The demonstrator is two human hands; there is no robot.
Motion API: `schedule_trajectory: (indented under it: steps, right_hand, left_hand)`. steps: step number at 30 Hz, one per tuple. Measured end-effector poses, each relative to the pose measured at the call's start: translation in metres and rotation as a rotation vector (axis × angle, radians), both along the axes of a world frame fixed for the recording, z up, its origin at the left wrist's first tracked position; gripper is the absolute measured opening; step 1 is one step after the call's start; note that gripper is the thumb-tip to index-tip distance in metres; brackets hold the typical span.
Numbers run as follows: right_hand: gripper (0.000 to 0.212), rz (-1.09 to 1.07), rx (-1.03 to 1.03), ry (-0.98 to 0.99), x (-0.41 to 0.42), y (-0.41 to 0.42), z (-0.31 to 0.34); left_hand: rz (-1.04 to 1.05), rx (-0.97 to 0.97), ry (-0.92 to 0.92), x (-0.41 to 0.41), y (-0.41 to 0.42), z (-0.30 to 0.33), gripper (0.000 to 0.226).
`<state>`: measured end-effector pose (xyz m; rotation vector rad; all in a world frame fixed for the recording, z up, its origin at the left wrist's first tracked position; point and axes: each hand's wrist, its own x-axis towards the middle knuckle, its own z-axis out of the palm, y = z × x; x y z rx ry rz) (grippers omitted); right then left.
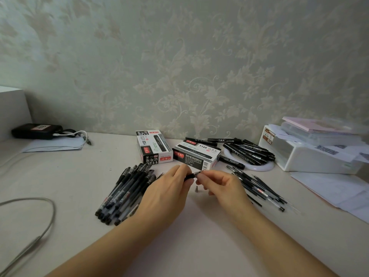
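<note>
Both hands are on one pen here. My left hand (169, 188) has its fingers curled round the black rubber grip end of a thin black-and-clear plastic gel pen (192, 174). My right hand (219, 184) pinches the silvery tip end between thumb and fingertips. So both grips are narrow and closed on that same pen. The pen is up off the table, just in front of the flat black-and-white cardboard marker box (196, 156) printed 1120. I'll use that box as my reference for everything else.

In front of the box, between my two hands, a small dark cone-shaped pen tip (196, 189) lies alone on the pale table (189, 226). As far as I can tell it's not touching either hand.

Front-left of the box is a heap of capped black gel pens (127, 190), lying roughly parallel and partly hidden by my left hand. Front-right of the box is a looser scatter of thin pen refills (257, 188). There may be barrels mixed in, I honestly can't tell.

Just left of the box sits a second printed cardboard box (152, 146) of the same kind, close by, but I can't tell if they touch. Behind and right of the box, a bunch of black markers (249, 150) lies across a white ring-shaped thing (265, 167). Further right stands a white plastic drawer unit (311, 156) with papers on it.

Far left of the box, by the wall, there's a black brick-shaped power bank (37, 131) with a white cable plugged in.
</note>
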<state>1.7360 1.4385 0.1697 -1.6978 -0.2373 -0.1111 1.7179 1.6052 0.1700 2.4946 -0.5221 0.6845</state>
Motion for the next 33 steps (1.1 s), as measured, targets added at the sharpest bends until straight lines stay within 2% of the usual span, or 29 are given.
schedule_trajectory:
  steps: [5, 8, 11, 13, 15, 16, 19, 23, 26, 33]
  right_hand:
    - [0.031, 0.061, 0.221, 0.122, -0.003, 0.003, 0.001]
    - [0.024, 0.051, 0.316, 0.157, 0.0, 0.003, 0.0]
    - [0.014, -0.163, 0.546, 0.068, 0.008, -0.005, 0.003]
    - [0.015, -0.39, 0.548, -0.071, 0.012, -0.016, 0.008]
    - [0.016, -0.555, 0.398, -0.187, 0.015, -0.027, 0.008]
    - [0.015, -0.588, 0.252, -0.239, 0.016, -0.031, 0.006]
    - [0.012, -0.509, -0.309, -0.314, 0.017, -0.033, -0.005]
    - [0.008, -0.388, -0.742, -0.351, 0.017, -0.029, -0.018]
    - [0.004, -0.372, -0.845, -0.336, 0.018, -0.031, -0.018]
    - [0.01, -0.407, -0.842, -0.41, 0.017, -0.029, -0.015]
  left_hand:
    - [-0.028, 0.004, -0.004, -0.001, 0.0, 0.003, 0.019]
    - [-0.02, 0.023, 0.002, -0.001, 0.0, 0.002, 0.018]
    - [0.049, 0.054, 0.009, 0.002, 0.003, 0.0, 0.018]
    - [0.126, 0.071, 0.026, 0.005, 0.008, -0.002, 0.019]
    - [0.22, 0.057, 0.045, 0.009, 0.014, -0.004, 0.017]
    - [0.275, 0.034, 0.056, 0.01, 0.018, -0.004, 0.015]
    - [0.421, 0.009, 0.099, 0.014, 0.025, -0.004, 0.016]
    - [0.432, 0.067, 0.176, 0.011, 0.024, -0.005, 0.02]
    - [0.441, 0.112, 0.208, 0.011, 0.023, -0.005, 0.023]
    - [0.469, 0.189, 0.222, 0.011, 0.02, -0.005, 0.016]
